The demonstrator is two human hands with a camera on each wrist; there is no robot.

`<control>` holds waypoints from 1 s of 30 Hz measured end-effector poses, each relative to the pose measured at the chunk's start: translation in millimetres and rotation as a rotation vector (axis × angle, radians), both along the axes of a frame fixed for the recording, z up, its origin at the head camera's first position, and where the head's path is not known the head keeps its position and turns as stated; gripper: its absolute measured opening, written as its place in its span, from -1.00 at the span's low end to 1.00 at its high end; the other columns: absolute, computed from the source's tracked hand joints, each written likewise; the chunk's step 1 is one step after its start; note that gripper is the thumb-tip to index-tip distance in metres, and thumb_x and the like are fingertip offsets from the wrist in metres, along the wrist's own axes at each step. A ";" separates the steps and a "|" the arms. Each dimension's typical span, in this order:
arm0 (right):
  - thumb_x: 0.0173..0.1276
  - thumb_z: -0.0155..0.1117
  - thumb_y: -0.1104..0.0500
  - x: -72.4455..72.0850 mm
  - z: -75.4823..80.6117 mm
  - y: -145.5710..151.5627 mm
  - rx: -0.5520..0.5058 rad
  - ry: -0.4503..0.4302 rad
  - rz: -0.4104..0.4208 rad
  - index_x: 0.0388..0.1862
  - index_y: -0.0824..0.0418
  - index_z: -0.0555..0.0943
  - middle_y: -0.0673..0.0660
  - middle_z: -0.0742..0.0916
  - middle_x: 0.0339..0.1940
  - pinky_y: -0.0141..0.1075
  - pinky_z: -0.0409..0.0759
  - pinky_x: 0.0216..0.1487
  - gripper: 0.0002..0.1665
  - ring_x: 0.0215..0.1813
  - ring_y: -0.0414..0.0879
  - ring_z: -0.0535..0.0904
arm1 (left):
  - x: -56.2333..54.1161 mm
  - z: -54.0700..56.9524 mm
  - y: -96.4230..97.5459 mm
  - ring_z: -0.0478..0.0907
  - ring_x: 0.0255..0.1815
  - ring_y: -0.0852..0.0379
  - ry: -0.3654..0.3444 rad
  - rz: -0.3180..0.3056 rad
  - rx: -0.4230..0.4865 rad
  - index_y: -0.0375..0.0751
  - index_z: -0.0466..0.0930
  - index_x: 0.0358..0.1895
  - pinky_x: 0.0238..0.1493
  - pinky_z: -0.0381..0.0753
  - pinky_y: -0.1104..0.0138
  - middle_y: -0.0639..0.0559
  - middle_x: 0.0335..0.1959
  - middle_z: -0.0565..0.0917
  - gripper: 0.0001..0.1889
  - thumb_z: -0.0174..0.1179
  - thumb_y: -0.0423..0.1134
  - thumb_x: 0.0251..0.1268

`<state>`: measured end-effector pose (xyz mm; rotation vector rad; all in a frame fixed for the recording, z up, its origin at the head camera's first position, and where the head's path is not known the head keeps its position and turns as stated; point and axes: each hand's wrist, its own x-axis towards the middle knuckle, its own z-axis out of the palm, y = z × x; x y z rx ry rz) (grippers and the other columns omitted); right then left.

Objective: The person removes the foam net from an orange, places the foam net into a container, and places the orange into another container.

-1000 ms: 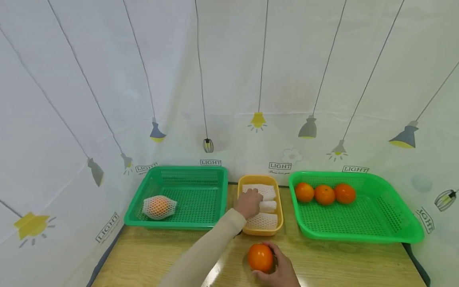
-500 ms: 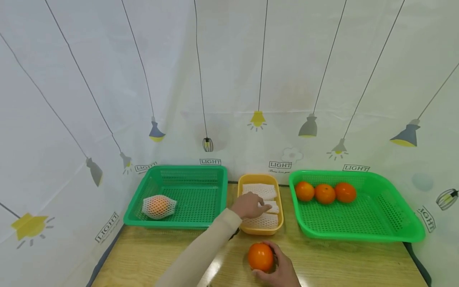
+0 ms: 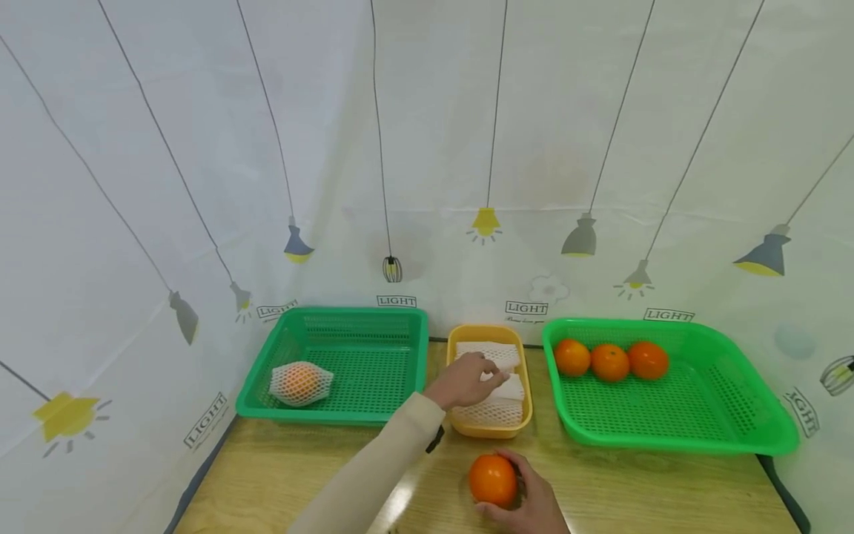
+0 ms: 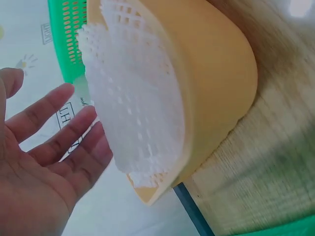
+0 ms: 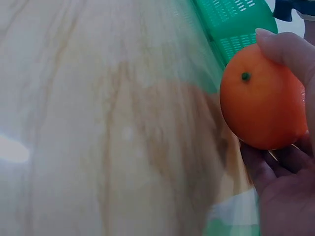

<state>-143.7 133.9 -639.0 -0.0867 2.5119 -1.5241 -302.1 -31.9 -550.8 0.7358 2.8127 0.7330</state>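
My left hand [image 3: 463, 382] reaches over a small yellow-orange basket [image 3: 527, 404] holding several white foam fruit nets [image 3: 490, 413]. In the left wrist view the fingers [image 4: 81, 128] of this hand are spread and loosely bent, fingertips right at the edge of a foam net [image 4: 138, 98], with nothing gripped. My right hand [image 3: 534, 500] holds an orange [image 3: 494, 480] low over the wooden table, in front of the small basket. The right wrist view has the thumb on top of the orange [image 5: 266, 101], near its green stem, and the fingers under it.
At left, a dark green basket [image 3: 360, 419] contains one fruit in a foam net [image 3: 300, 383]. At right, a bright green basket [image 3: 700, 441] holds three oranges [image 3: 610, 363] along its left end. Behind them stands a white lamp-printed backdrop [image 3: 434, 148].
My left hand has drawn back slightly toward me inside the small basket, its fingers opening out, and the middle foam net has shifted. The right hand still holds the orange in about the same place.
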 end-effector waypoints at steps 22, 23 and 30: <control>0.09 0.68 0.13 11.6 89.0 55.6 -0.150 0.204 -0.138 0.45 0.07 0.43 0.03 0.59 0.34 -0.54 0.61 0.09 -0.05 0.11 -0.53 0.57 | 41.8 -15.8 20.5 0.65 0.17 0.14 0.035 -0.149 0.310 -0.10 0.69 0.15 0.21 0.62 0.38 0.08 0.12 0.73 -0.72 0.13 -0.11 0.58; 0.10 0.67 0.16 10.4 92.1 59.2 -0.151 0.236 -0.126 0.45 0.07 0.43 -0.04 0.59 0.32 -0.57 0.60 0.09 -0.06 0.12 -0.53 0.57 | 44.6 -17.0 24.2 0.65 0.18 0.14 0.043 -0.156 0.312 -0.08 0.69 0.15 0.23 0.60 0.39 0.09 0.12 0.73 -0.73 0.14 -0.12 0.57; 0.20 0.61 0.05 -0.3 113.7 83.0 -0.043 0.265 -0.120 0.49 0.07 0.36 0.07 0.54 0.35 -0.72 0.47 0.11 -0.07 0.14 -0.59 0.47 | 57.5 -28.7 57.1 0.56 0.23 0.28 0.163 -0.221 0.341 0.00 0.69 0.15 0.31 0.49 0.48 0.14 0.14 0.69 -0.67 0.36 -0.31 0.35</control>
